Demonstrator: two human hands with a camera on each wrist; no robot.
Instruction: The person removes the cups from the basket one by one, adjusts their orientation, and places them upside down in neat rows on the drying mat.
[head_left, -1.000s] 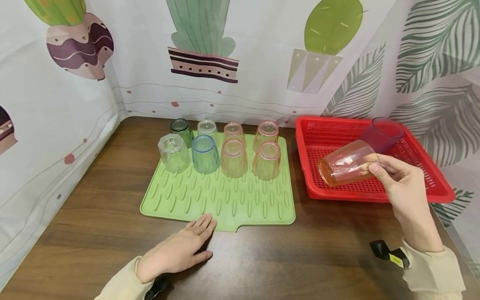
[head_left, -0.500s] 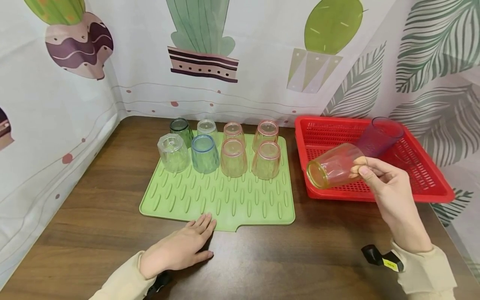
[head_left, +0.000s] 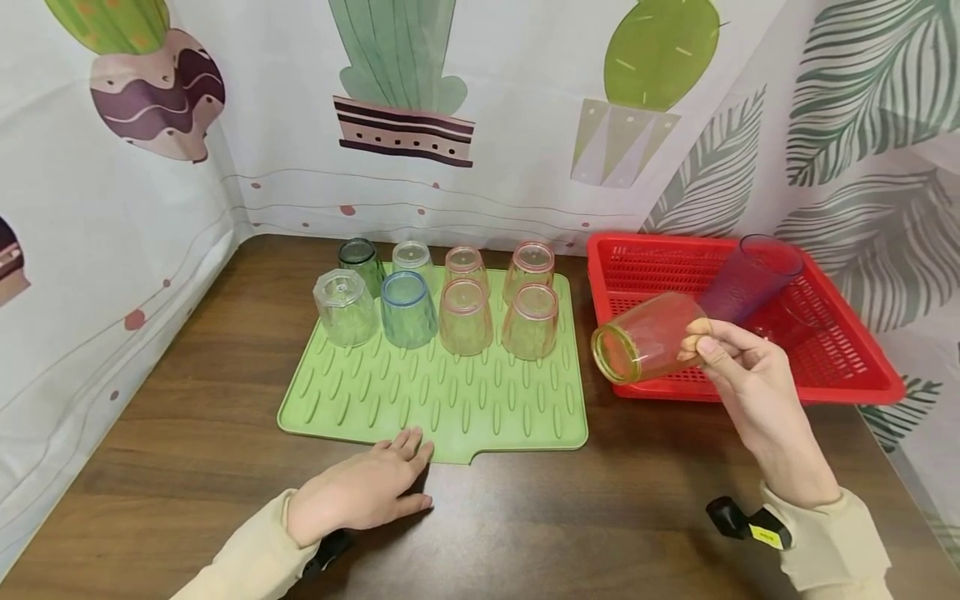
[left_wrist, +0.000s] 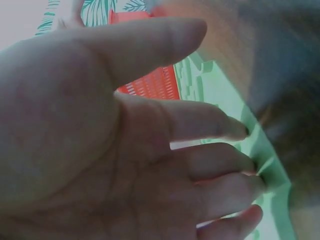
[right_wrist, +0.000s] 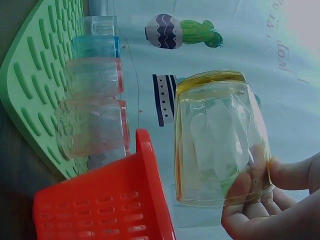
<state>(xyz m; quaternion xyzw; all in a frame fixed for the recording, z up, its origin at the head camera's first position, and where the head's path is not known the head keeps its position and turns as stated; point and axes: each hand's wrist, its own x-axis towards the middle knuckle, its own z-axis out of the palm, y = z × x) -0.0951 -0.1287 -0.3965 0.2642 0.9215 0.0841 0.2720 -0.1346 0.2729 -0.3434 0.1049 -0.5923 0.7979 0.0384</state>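
My right hand [head_left: 750,383] pinches a yellow glass [head_left: 652,337] near its rim. The glass is tilted on its side over the front left part of the red basket [head_left: 847,392], its thick base pointing left. In the right wrist view the faceted yellow glass [right_wrist: 215,140] shows thumb and fingers at its rim. My left hand [head_left: 360,492] lies with straight, spread fingers, their tips touching the front edge of the green drying mat [head_left: 450,417]. Upside down on that mat stand several glasses in two rows, among them a blue glass [head_left: 408,312] and a pink glass [head_left: 531,325].
A purple glass [head_left: 757,275] leans in the back of the red basket, right of the mat. A clear glass [head_left: 347,312] and a dark green glass [head_left: 362,262] stand at the mat's left. A printed cloth [head_left: 517,183] hangs behind the brown table [head_left: 562,517].
My right hand has carried the yellow glass left and slightly toward me, from over the basket's middle to its left front rim. The left hand has stayed almost in place.
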